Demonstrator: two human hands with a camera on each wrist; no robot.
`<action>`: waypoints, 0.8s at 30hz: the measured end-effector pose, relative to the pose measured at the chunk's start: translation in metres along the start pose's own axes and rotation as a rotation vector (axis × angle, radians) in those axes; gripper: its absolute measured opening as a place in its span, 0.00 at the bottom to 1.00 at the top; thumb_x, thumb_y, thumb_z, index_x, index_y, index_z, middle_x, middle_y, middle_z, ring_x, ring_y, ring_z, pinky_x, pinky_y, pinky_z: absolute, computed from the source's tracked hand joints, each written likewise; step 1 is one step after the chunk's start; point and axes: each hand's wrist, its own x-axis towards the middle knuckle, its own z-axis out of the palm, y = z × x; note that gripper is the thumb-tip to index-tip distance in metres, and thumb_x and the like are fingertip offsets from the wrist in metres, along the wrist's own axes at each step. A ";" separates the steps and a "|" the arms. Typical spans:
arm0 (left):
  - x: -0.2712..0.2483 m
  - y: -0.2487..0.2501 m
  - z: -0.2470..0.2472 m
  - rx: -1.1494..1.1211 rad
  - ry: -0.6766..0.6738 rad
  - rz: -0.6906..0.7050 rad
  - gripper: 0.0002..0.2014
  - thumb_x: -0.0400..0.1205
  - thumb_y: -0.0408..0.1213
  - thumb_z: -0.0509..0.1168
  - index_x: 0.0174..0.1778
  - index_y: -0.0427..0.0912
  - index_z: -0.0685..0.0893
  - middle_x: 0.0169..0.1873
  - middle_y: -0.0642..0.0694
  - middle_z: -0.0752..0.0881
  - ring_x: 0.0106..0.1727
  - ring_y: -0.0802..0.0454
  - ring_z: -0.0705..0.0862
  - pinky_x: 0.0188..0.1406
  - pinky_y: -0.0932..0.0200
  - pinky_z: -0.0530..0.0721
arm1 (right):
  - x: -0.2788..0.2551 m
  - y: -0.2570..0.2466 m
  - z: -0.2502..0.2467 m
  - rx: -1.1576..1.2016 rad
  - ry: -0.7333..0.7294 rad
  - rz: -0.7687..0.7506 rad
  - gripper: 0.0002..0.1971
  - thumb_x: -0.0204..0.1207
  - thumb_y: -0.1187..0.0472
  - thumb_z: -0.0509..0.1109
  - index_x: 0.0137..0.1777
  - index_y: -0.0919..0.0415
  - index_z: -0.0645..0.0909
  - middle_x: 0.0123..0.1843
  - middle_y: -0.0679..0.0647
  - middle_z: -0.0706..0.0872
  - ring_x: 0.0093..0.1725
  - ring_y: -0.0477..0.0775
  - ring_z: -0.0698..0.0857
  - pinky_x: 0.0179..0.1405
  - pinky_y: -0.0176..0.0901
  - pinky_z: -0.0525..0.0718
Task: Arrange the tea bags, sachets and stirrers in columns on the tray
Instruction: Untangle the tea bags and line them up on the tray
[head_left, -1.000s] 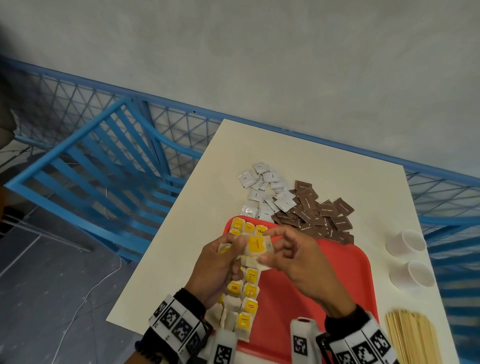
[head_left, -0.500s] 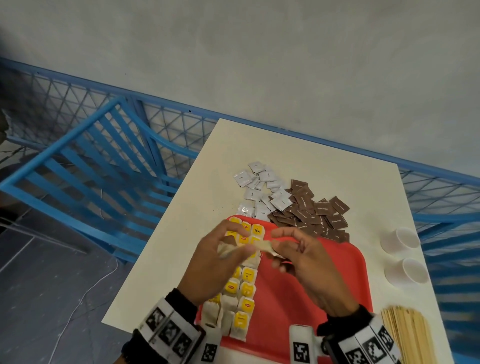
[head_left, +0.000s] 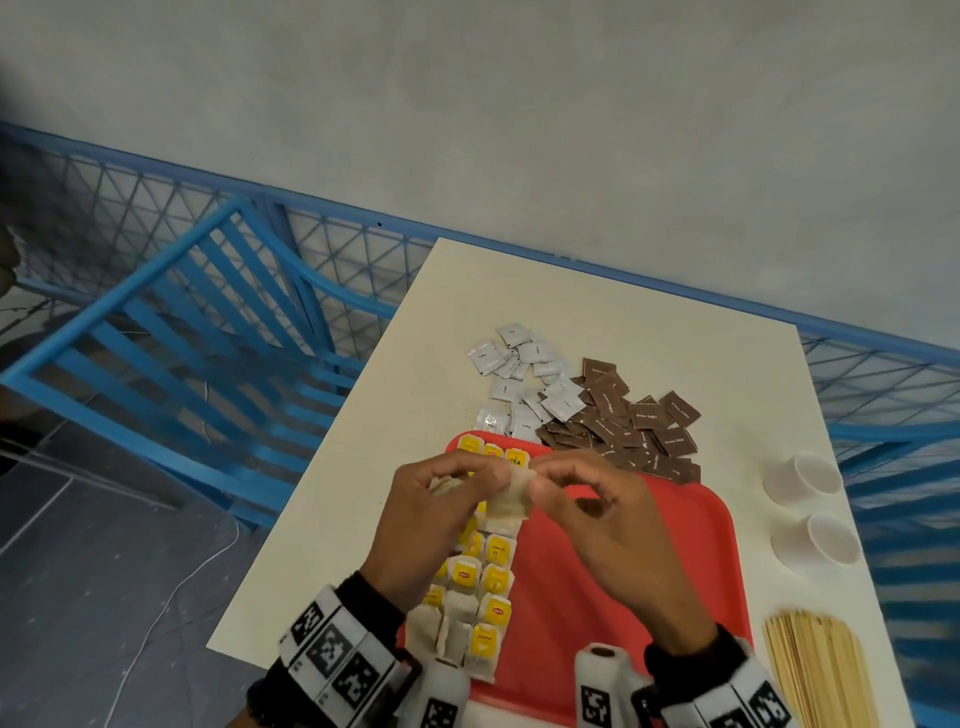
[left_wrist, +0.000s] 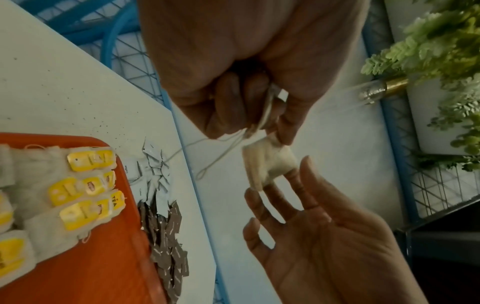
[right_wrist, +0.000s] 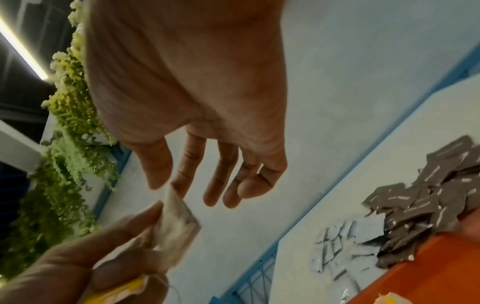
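Both hands hover over the far left part of the red tray (head_left: 623, 597). My left hand (head_left: 483, 478) grips a small bunch of tea bags with loose strings in its curled fingers (left_wrist: 228, 107). A beige tea bag (head_left: 511, 501) hangs between the hands. My right hand (head_left: 540, 483) pinches its top corner between thumb and forefinger (right_wrist: 182, 181), with the other fingers loosely spread. Columns of yellow-tagged tea bags (head_left: 483, 587) lie along the tray's left side. White sachets (head_left: 519, 379) and brown sachets (head_left: 634, 426) are heaped on the table beyond the tray. Wooden stirrers (head_left: 821, 670) lie at the right.
Two white paper cups (head_left: 802, 475) (head_left: 815, 538) stand on the cream table (head_left: 623, 312) right of the tray. A blue railing and blue slatted frame (head_left: 182, 338) run along the table's left and far edges. The tray's right half is bare red.
The hands have drawn closer together and shifted a little toward the tray's far end. The bag's yellow tag no longer faces up; the plain beige bag now hangs between them.
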 end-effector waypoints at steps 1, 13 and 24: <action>0.000 0.001 0.000 -0.040 0.004 -0.013 0.08 0.78 0.35 0.73 0.46 0.34 0.92 0.33 0.44 0.90 0.33 0.52 0.88 0.33 0.57 0.85 | 0.000 0.000 0.001 0.008 0.006 -0.014 0.09 0.74 0.47 0.77 0.45 0.51 0.89 0.51 0.47 0.90 0.51 0.50 0.87 0.41 0.51 0.80; 0.001 0.014 -0.004 -0.125 -0.048 -0.083 0.10 0.80 0.31 0.69 0.46 0.25 0.88 0.18 0.50 0.79 0.19 0.56 0.76 0.20 0.66 0.76 | 0.004 0.003 0.012 0.040 -0.043 -0.043 0.13 0.75 0.47 0.77 0.41 0.57 0.89 0.43 0.55 0.87 0.42 0.67 0.82 0.33 0.63 0.76; 0.000 0.010 -0.017 0.025 -0.116 0.019 0.18 0.82 0.57 0.68 0.43 0.44 0.88 0.22 0.47 0.68 0.23 0.55 0.66 0.22 0.64 0.70 | 0.008 0.001 0.015 0.121 0.097 -0.020 0.06 0.75 0.58 0.77 0.41 0.61 0.89 0.37 0.60 0.90 0.37 0.62 0.84 0.36 0.57 0.78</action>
